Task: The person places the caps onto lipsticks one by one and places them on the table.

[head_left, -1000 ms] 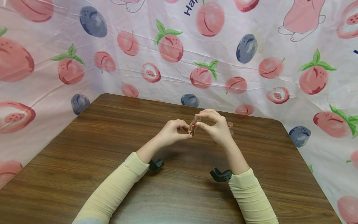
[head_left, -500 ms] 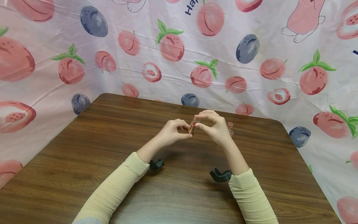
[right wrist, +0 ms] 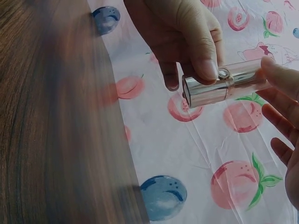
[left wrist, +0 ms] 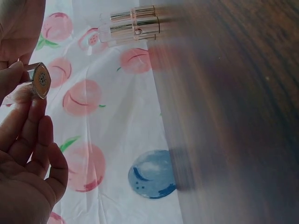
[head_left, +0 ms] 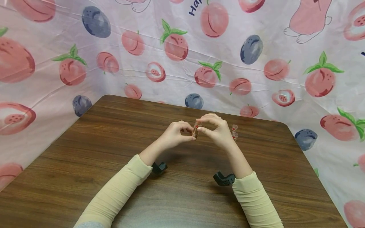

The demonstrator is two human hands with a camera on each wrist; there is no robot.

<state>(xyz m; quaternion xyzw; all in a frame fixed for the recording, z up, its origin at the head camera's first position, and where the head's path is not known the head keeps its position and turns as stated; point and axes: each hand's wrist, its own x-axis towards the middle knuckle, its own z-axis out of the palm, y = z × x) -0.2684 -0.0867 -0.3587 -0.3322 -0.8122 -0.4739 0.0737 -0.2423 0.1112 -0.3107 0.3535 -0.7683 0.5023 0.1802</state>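
Note:
Above the middle of the brown wooden table point(head_left: 114, 152), both hands hold one small lipstick tube point(head_left: 195, 129) with a gold base and a clear cap. My left hand point(head_left: 190, 135) pinches the gold base with thumb and fingertips. My right hand point(head_left: 201, 126) pinches the clear cap end from the right. In the right wrist view the lipstick tube point(right wrist: 219, 85) lies sideways, the left thumb point(right wrist: 204, 58) pressing on its base. The left wrist view shows the tube's square bottom end point(left wrist: 39, 80) between the fingers.
Two more lipstick tubes point(head_left: 234, 132) lie side by side on the table just right of my right hand, seen as well in the left wrist view point(left wrist: 133, 22). A pink fruit-print sheet point(head_left: 182, 57) walls in the table on its far, left and right sides.
My right hand has shifted slightly down and left toward the left hand, and the clear cap sits lower on the tube. The left hand has stayed put.

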